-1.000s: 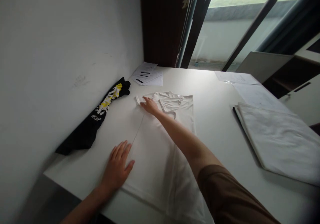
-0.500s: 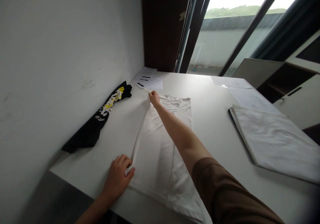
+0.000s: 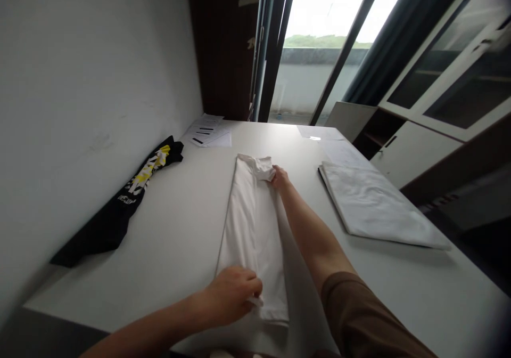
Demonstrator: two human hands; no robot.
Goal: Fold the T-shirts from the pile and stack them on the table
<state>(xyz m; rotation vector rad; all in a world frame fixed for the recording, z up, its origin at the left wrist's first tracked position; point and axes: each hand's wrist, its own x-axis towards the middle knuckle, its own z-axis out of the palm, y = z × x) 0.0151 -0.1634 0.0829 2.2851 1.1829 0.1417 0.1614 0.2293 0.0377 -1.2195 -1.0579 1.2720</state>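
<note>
- One smooth white fabric garment, folded into a long, narrow strip, lay near the middle of a broad, glossy white surface, its far end turned over in a small crumpled flap.
- The left hand reached in from the side at the strip's near end, its fingers curled and a bit of the white cloth pinched beside the thumb.
- The right hand, at the end of an outstretched arm in a short brown sleeve, gripped the far right edge of the garment at the crumpled flap.
- To the left, well apart from both hands, a black cloth garment with a yellow and white print lay crumpled along the pale wall.
- To the right rested a flat, folded, pale grey-white cloth, a dark edge showing beneath.
- White printed paper sheets lay in the far left corner, before a tall glass door.
</note>
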